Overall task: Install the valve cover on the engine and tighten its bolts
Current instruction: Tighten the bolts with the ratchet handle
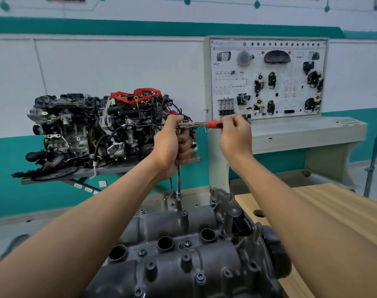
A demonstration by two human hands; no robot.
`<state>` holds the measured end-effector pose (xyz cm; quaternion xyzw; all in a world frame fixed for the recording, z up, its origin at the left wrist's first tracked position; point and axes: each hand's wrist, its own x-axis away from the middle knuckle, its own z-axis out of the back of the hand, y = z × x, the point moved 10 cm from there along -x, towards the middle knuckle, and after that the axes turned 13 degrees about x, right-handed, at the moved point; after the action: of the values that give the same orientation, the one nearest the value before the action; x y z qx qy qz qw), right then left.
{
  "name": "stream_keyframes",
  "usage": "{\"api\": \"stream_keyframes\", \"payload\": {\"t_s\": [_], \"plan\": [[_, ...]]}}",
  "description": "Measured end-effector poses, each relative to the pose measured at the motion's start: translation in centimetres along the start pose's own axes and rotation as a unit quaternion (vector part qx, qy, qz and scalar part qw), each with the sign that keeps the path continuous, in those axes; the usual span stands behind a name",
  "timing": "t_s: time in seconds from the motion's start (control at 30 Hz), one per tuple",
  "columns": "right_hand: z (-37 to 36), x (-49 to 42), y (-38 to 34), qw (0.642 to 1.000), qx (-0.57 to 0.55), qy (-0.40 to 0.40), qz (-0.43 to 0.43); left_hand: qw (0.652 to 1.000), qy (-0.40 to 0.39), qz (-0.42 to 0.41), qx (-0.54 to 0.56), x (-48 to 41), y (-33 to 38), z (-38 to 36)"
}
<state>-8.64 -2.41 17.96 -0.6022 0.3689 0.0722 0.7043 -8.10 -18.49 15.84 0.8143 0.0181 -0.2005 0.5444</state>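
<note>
A dark grey valve cover point(183, 259) with three round plug holes lies on the engine at the bottom centre, several bolts standing along its ribs. A ratchet point(201, 124) with a red handle points right, joined to a long chrome extension bar point(178, 183) that runs straight down to a socket on a bolt at the cover's far edge. My left hand point(172, 145) is wrapped around the top of the extension, just under the ratchet head. My right hand point(236, 136) holds the red handle's end.
A wooden bench top point(333, 211) lies to the right of the cover. Behind stands a display engine point(101, 127) on a metal stand, and a training panel point(268, 78) on a grey desk at the right. A teal and white wall closes the back.
</note>
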Motion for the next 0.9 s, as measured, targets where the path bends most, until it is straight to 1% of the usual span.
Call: {"api": "stream_keyframes", "payload": {"t_s": [0.1,0.17,0.27,0.37,0.43,0.5,0.57,0.63,0.73,0.87,0.9], "plan": [[2.8,1.9,-1.2,0.994,-0.037,0.093,0.052,1.0,0.002,-0.004,0.003,-0.2,-0.1,0.4],[4.1,3.4,-2.4,0.989,-0.042,0.12,0.079,1.0,-0.004,-0.004,0.001,-0.2,-0.1,0.3],[4.5,5.3,-4.0,0.983,-0.054,0.134,0.109,1.0,-0.013,-0.008,0.002,-0.1,0.1,0.3],[4.5,5.9,-4.7,0.984,-0.053,0.116,0.121,1.0,0.0,-0.013,0.001,0.1,0.4,0.5],[4.5,5.7,-4.8,0.986,-0.047,0.099,0.126,0.999,0.028,-0.025,-0.003,0.4,0.6,0.8],[4.6,5.7,-5.0,0.985,-0.026,0.091,0.148,0.998,0.051,-0.042,-0.011,0.6,0.7,1.0],[4.4,5.7,-4.9,0.983,-0.009,0.086,0.162,0.997,0.057,-0.054,-0.011,0.8,0.7,1.1],[4.1,5.5,-4.4,0.984,-0.009,0.078,0.158,0.997,0.053,-0.055,-0.005,0.9,0.6,1.2],[3.3,4.4,-3.5,0.99,-0.002,0.057,0.132,0.997,0.052,-0.053,-0.017,0.7,0.8,1.2],[1.2,1.8,-1.5,0.999,0.023,-0.029,0.022,0.992,0.11,-0.036,-0.043,0.2,0.9,1.4],[1.1,1.6,-1.4,0.999,0.03,-0.037,0.013,0.992,0.115,-0.034,-0.046,0.2,0.9,1.3]]}}
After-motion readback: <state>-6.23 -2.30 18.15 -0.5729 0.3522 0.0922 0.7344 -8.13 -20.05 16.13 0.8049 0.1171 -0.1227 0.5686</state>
